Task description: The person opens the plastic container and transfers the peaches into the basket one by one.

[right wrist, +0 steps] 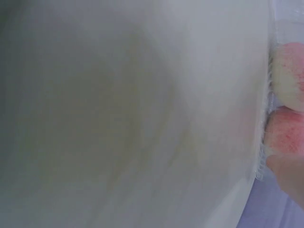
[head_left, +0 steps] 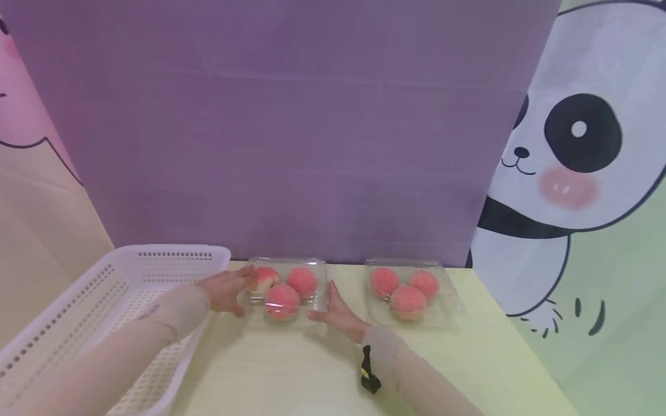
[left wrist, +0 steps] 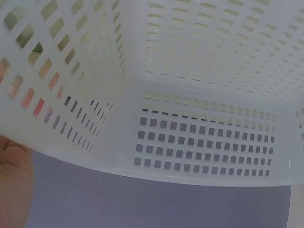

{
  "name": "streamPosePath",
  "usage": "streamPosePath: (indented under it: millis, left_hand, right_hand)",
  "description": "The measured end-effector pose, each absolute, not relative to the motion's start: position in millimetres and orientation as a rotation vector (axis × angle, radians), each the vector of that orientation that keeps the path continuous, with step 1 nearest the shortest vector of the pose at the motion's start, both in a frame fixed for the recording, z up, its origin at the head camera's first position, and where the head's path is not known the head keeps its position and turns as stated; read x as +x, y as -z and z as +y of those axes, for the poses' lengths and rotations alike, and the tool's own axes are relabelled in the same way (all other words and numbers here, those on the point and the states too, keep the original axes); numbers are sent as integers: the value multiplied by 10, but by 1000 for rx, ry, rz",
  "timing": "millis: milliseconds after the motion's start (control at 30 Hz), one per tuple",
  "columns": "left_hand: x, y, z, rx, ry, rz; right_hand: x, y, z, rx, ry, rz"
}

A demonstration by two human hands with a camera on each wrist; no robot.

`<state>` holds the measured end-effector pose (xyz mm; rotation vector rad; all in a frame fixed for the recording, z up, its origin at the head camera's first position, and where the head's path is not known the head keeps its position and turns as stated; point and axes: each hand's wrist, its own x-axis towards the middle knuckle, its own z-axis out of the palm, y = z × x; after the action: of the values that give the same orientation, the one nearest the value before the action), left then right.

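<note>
A lidded clear plastic box holding three pink-red peaches stands near the back of the table. My left hand is at its left side, fingers stretched out and thumb apart, between box and basket. At the right side, my right hand has its fingers straight and fingertips right at the box wall. In the left wrist view, part of the left hand shows beyond the basket wall. The right wrist view catches a finger of the right hand beside a clear box of peaches.
A second clear box with three peaches stands to the right. On the left is a white perforated basket, with my left forearm across it. A purple panel rises behind the pale table.
</note>
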<state>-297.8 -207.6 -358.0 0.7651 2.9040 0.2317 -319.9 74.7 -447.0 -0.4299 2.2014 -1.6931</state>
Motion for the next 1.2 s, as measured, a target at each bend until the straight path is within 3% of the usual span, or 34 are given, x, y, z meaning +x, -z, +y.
streamPosePath:
  millis: [333,767,1200]
  left_hand:
    - [-2981,3609,-2063,871,-141,2835]
    - [-2984,3684,-2038,1147,325,2878]
    - [-2960,3695,-1998,1144,589,2927]
  right_hand:
    - [-3165,4480,727,-376,1786,2126]
    - [-3146,4430,710,-330,1769,2166]
    - [-3183,4464,680,-296,1809,2167]
